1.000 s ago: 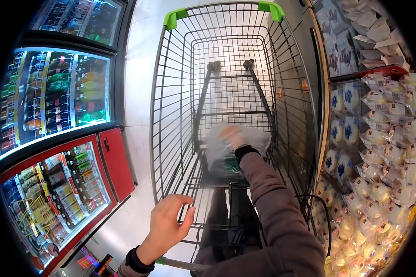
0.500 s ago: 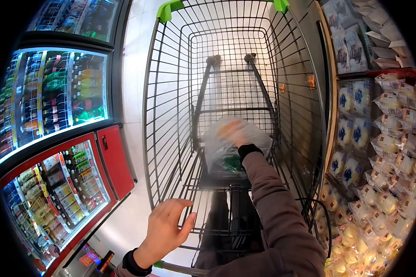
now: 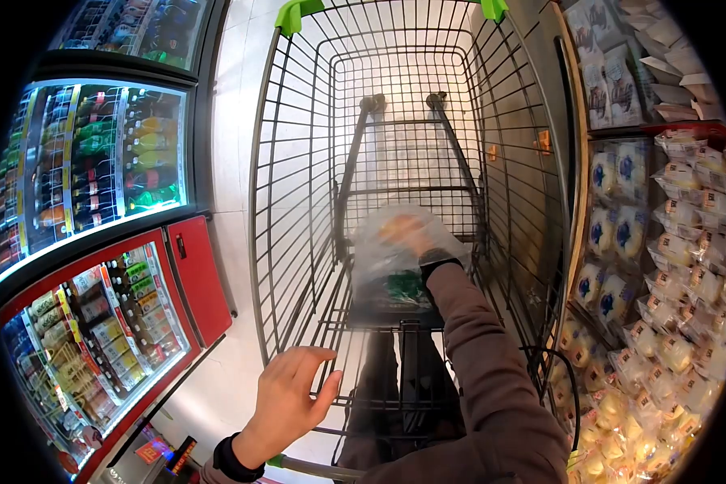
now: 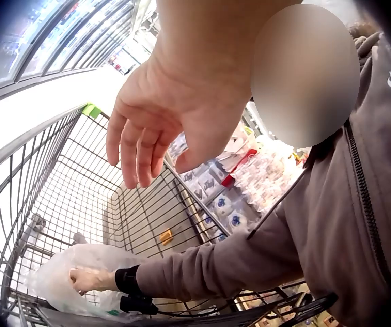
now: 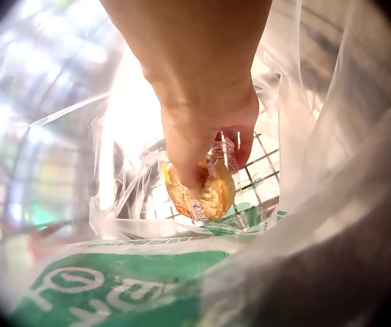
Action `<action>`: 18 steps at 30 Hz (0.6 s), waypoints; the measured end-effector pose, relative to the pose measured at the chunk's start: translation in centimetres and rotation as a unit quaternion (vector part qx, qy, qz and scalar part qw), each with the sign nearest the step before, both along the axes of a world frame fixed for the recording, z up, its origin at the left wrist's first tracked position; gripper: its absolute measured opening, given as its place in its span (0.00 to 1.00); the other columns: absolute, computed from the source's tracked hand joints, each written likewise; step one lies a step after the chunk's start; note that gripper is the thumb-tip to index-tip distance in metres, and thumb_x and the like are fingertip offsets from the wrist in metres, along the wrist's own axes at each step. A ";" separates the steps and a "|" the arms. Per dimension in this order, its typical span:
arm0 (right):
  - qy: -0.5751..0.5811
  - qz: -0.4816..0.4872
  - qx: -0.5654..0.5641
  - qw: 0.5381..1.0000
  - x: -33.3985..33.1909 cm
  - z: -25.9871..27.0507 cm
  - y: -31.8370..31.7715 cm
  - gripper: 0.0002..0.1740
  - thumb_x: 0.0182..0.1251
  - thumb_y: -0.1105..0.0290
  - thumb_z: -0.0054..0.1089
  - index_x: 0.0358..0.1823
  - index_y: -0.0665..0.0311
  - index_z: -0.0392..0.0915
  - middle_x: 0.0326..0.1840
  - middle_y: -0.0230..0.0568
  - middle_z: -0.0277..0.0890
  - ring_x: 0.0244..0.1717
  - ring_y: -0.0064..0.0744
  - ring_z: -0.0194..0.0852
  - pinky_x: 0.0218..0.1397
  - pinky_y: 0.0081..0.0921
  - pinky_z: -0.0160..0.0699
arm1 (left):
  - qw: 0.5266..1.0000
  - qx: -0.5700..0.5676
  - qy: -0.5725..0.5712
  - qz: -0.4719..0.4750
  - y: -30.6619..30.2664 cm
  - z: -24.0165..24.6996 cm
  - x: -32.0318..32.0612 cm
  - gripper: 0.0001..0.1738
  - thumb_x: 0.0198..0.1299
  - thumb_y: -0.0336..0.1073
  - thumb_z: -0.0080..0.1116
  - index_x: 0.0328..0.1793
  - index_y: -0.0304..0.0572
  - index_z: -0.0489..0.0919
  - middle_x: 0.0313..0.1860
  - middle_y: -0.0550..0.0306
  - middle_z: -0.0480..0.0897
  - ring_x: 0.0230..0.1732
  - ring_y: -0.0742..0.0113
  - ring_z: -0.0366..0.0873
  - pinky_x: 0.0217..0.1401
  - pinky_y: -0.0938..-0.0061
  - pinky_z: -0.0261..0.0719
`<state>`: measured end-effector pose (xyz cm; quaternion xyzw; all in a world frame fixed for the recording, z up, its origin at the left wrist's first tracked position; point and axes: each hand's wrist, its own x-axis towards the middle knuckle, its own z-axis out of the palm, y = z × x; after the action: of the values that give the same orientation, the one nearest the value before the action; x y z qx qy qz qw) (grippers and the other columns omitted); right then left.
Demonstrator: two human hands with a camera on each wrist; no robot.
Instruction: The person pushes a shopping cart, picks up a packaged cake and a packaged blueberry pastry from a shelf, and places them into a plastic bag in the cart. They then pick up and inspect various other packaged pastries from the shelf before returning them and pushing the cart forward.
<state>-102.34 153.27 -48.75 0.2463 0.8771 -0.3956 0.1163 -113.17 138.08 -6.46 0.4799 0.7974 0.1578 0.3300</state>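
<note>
Inside the plastic bag [image 3: 379, 270], our right hand [image 5: 206, 112] pinched a wrapped, bread-like item [image 5: 219, 195] from above, probably because bag walls crowded the sides. The bag sat in the cart [image 3: 301, 14], likely for support. Our left hand [image 3: 293, 397] hung relaxed, holding nothing.

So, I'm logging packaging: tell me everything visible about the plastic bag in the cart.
The plastic bag is thin-looking, crinkled and see-through, with white lettering on a green printed patch. It sits inside the wire cart, mouth open. The right hand reaches into it, pinching what looks like a wrapped bun; whether either touches the bag is unclear.
</note>
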 end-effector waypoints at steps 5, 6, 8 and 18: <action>0.002 0.051 0.054 0.997 0.2 3.0 -1.1 0.25 0.67 0.52 0.38 0.61 0.56 0.67 0.59 0.39 0.68 0.62 0.35 0.62 0.68 0.24 0.52 | 1.000 0.007 0.000 -0.002 -0.1 0.7 0.2 0.10 0.51 0.31 0.59 0.39 0.37 0.74 0.32 0.53 0.77 0.33 0.55 0.75 0.35 0.67 0.71; -0.008 0.029 -0.014 0.999 0.2 3.2 -1.4 0.25 0.67 0.53 0.39 0.60 0.57 0.67 0.59 0.40 0.68 0.61 0.36 0.62 0.67 0.25 0.53 | 1.000 0.010 -0.003 0.000 -0.1 1.0 0.3 0.10 0.51 0.30 0.58 0.39 0.37 0.74 0.32 0.51 0.77 0.33 0.53 0.75 0.35 0.67 0.71; -0.026 -0.017 -0.144 0.989 0.0 3.0 -1.7 0.24 0.66 0.54 0.41 0.59 0.58 0.68 0.60 0.41 0.68 0.60 0.38 0.63 0.66 0.29 0.55 | 1.000 0.022 -0.008 0.003 -0.1 1.9 0.5 0.09 0.51 0.29 0.57 0.39 0.36 0.75 0.33 0.48 0.78 0.34 0.50 0.76 0.36 0.66 0.72; -0.032 0.212 0.029 0.976 3.3 12.9 0.7 0.17 0.53 0.57 0.58 0.39 0.60 0.77 0.37 0.48 0.77 0.39 0.52 0.74 0.42 0.41 0.73 | 0.989 0.142 0.004 -0.029 -3.1 5.8 0.7 0.08 0.52 0.31 0.58 0.38 0.38 0.74 0.32 0.53 0.77 0.35 0.53 0.75 0.36 0.66 0.72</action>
<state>-98.99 153.95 -35.84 0.0709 0.9163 -0.3284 0.2178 -112.51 134.94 -0.67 0.5452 0.7541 0.2580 0.2598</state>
